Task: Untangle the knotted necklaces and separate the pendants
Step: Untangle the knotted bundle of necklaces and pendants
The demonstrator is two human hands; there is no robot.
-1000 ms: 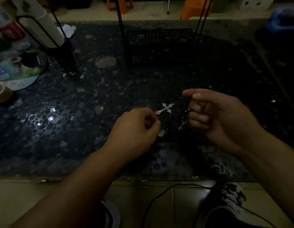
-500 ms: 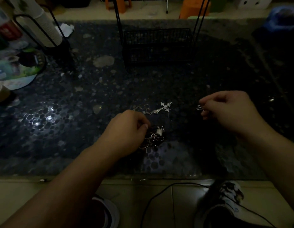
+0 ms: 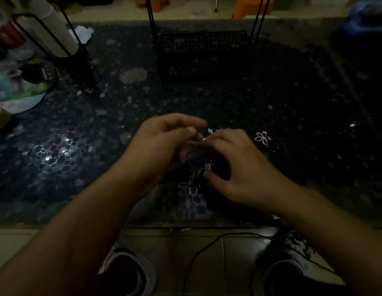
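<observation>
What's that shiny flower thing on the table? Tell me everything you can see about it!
The flower pendant is an open outline of thin silvery metal with about five looped petals, the dark table showing through them. It lies flat on the tabletop, alone, just right of the right hand. Neither hand touches it. Whether a chain is attached is too dim to tell.

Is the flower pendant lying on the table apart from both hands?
Yes, the flower pendant lies alone on the dark table, just beyond the right hand, touched by neither.

Dim view down at a dark pebble-patterned tabletop. At centre frame, the left hand and right hand meet fingertips over tangled silver necklace chains; a silver flower-shaped pendant lies just right.
</observation>
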